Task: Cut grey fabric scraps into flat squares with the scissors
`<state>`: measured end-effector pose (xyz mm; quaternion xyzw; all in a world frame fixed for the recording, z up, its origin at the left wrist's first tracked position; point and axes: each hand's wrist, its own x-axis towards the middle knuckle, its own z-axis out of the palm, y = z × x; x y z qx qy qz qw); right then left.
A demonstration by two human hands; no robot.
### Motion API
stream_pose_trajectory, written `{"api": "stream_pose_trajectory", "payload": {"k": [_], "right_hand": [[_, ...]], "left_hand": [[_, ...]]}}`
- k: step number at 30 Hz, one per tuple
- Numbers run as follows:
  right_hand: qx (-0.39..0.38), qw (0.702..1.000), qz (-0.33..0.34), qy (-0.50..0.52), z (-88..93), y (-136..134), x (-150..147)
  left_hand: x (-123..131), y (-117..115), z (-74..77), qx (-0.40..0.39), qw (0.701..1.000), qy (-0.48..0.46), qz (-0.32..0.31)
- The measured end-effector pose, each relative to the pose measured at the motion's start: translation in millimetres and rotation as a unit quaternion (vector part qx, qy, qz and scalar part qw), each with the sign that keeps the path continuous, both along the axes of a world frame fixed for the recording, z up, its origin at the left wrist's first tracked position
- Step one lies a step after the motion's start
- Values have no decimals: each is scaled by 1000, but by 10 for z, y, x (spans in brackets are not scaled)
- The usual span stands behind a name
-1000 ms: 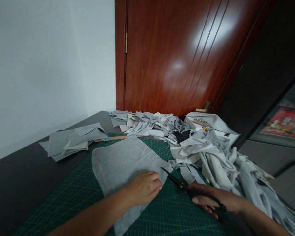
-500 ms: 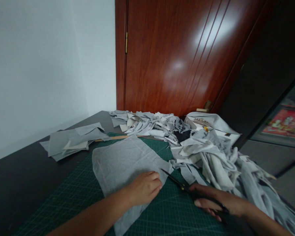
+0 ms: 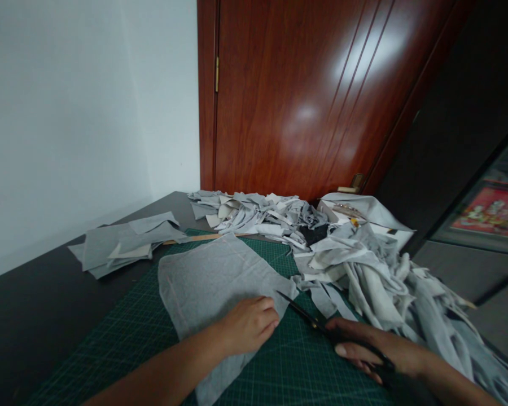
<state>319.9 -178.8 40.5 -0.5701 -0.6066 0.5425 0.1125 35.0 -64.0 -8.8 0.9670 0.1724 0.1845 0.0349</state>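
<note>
Now we press our left hand, fingers loosely bent, onto the cloth; our right hand grips scissors at its right edge.

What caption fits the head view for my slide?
Left hand pins grey fabric on cutting mat; right hand holds scissors.

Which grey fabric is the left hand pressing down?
The single flat grey sheet spread on the green cutting mat, under the left hand; the other fabric lies in heaps.

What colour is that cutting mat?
The mat is dark green with a pale grid; head view.
</note>
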Motion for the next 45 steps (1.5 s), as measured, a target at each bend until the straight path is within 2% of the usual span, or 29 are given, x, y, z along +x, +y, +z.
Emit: {"api": "stream_pose_trajectory", "payload": {"k": [10, 16, 21, 29, 35, 41, 45], "right_hand": [[-11, 1000, -1, -1, -4, 16, 9], [-10, 1000, 7, -5, -7, 13, 22], [-7, 1000, 12, -15, -17, 20, 45], [-7, 1000, 19, -11, -48, 35, 75], [-27, 999, 32, 15, -17, 52, 96], [-45, 998, 28, 24, 74, 134, -37], [-58, 997, 17, 44, 59, 227, -96]], "left_hand": [[6, 3, 3, -26, 1000, 1, 5], [42, -104, 21, -74, 994, 8, 80], [118, -189, -12, -59, 990, 6, 130], [144, -149, 9, -75, 989, 24, 122], [132, -80, -39, -96, 990, -28, 100], [133, -90, -11, -114, 986, -30, 115], [123, -102, 12, -129, 985, -26, 115]]}}
